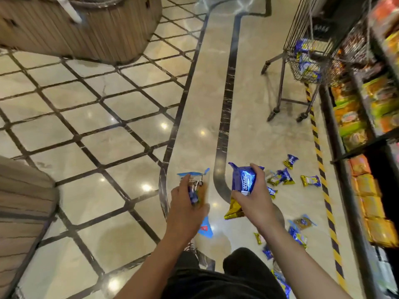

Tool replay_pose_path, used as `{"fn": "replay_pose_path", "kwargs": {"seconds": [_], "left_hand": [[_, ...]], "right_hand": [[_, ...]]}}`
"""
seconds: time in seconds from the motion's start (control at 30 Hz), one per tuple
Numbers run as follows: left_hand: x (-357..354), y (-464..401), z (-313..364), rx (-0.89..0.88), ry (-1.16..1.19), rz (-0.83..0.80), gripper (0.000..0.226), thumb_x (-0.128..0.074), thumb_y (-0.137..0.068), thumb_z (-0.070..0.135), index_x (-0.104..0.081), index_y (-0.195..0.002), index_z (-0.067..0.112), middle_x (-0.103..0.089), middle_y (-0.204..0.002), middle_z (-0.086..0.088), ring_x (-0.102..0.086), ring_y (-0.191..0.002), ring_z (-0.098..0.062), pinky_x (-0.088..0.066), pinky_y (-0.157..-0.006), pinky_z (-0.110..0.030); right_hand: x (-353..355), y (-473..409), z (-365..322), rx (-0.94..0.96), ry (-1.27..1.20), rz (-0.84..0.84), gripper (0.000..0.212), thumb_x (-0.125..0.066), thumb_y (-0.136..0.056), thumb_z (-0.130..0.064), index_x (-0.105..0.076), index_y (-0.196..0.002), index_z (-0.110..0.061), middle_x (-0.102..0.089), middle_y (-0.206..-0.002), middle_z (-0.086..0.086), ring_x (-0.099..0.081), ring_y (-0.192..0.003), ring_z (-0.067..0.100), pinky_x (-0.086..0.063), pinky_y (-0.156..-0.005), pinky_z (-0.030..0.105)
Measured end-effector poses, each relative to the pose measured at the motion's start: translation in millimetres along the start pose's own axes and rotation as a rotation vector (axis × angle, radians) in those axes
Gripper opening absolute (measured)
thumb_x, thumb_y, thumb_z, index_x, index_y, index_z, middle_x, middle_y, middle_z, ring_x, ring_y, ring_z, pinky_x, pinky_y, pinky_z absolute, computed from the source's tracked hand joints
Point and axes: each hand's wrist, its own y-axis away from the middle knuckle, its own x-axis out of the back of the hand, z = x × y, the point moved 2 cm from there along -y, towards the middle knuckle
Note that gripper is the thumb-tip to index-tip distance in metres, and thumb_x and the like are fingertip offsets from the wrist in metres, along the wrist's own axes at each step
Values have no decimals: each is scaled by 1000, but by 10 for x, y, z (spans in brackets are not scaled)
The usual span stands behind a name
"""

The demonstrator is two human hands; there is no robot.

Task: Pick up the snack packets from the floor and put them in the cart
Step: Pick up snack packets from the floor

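You stand on a glossy beige stone-look floor [121,117], polished enough to mirror the ceiling lights, crossed by dark veined marble-like strips [225,117]. Your left hand [185,214] grips a pale blue-and-clear plastic snack packet [195,184], smooth and shiny. Your right hand [253,198] holds a dark blue and gold foil-look packet [240,186], glossy and crinkled. The small blue and gold packets scattered on the floor [280,179] have the same shiny wrap. The dark wire cart [302,67] looks like matt metal. The round ribbed counter [90,29] looks like matt wood slats. Shiny orange and yellow packs fill the dark shelf rack [367,190].
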Motion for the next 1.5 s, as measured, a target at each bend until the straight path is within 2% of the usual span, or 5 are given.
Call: {"fn": "replay_pose_path", "kwargs": {"seconds": [0.33,0.73,0.97,1.27,1.5], "left_hand": [[112,-1163,586,-67,-49,-62,95,-76,-74,30,-21,-150,42,-44,-124,7,-58,-101,-9,-56,-87,-39],[-314,-2803,1731,-81,-213,6,93,-74,-78,20,-20,-153,33,-36,-122,7,-47,-112,-14,-48,-96,-35],[-761,-3562,2409,-105,-173,-34,91,-71,-65,36,-27,-145,40,-50,-123,4,-59,-107,-13,-57,-88,-42],[-1156,-4767,3014,-197,-261,-59,92,-74,-77,28,-21,-152,35,-42,-129,6,-50,-113,-10,-53,-96,-39],[-1305,-5974,3392,-212,-268,-149,88,-69,-69,42,-23,-144,44,-48,-115,7,-59,-99,-15,-58,-81,-45]], "right_hand": [[-61,-1055,-324,0,40,56,84,-71,-70,-14,-32,-140,-35,-55,-112,3,-59,-90,16,-43,-67,26],[215,-2970,-508,38,-60,-15,82,-75,-70,-13,-33,-133,-45,-54,-113,0,-60,-93,12,-52,-71,26],[516,-4007,-755,65,-93,34,86,-75,-69,-11,-34,-142,-30,-54,-115,4,-61,-94,16,-51,-73,25],[917,-5133,-799,6,-47,127,86,-76,-73,-13,-31,-144,-32,-50,-117,4,-58,-92,12,-48,-70,22],[1119,-6165,-944,-80,84,137,89,-75,-76,-14,-28,-148,-33,-44,-122,1,-54,-94,9,-44,-74,21]]}}
